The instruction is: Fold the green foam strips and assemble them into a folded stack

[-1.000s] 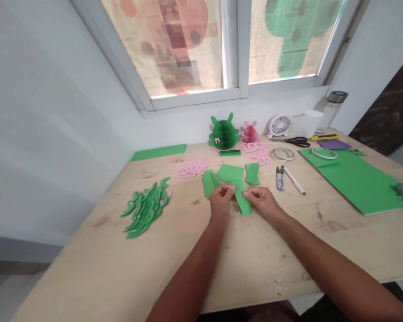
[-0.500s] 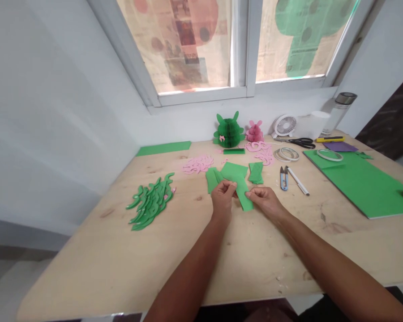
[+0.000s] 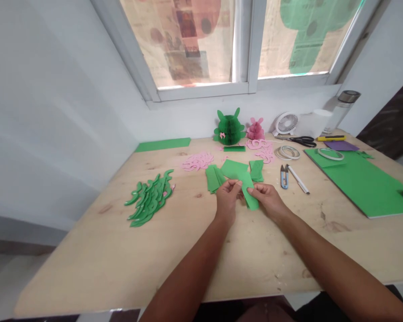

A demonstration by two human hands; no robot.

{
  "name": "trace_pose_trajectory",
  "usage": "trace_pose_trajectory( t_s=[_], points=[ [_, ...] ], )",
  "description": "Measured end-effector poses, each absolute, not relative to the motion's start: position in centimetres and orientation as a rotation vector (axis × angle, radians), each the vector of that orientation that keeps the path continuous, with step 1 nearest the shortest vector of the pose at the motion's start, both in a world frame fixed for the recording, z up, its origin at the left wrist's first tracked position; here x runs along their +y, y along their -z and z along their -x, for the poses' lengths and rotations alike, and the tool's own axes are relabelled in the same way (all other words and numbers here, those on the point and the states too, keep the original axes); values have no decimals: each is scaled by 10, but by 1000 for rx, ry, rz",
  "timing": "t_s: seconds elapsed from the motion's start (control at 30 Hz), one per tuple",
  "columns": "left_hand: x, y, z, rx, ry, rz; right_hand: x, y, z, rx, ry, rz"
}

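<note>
Between my two hands is a strip of green paper, held up off the wooden table and slanting toward me. My left hand pinches its left edge between thumb and fingers. On the opposite edge, my right hand pinches it the same way. Just behind lie more green pieces: a flat sheet, a folded stack on the left and a small stack on the right. Whether the strip is one layer or several, I cannot tell.
Curved green cutouts are heaped at left, pink cutouts behind them. At right lie blue thread snips, a white pen, tape rolls, black scissors and a large green sheet. Honeycomb paper figures stand at the back.
Both hands have shifted slightly to the right with the green paper strip, still pinching it. The camera view has moved a little too. Everything on the table stays in place.
</note>
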State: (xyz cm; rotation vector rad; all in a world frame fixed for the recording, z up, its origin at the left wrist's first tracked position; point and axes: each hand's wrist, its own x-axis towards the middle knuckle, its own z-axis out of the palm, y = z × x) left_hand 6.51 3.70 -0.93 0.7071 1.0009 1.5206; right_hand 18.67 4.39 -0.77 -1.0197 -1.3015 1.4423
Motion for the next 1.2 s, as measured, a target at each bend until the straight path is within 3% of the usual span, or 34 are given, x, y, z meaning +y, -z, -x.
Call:
trace_pose_trajectory(
  t_s=[0.43,0.87,1.2],
  points=[
    [31,2,-64,961,-1346,-823,47,8,-192,-1103,-1632,877],
    [33,5,-66,1087,-1441,-826,47,8,-191,-1287,-1479,964],
    [33,-23,-42,1122,-1366,-873,50,15,-197,-1624,-1611,916]
  ],
)
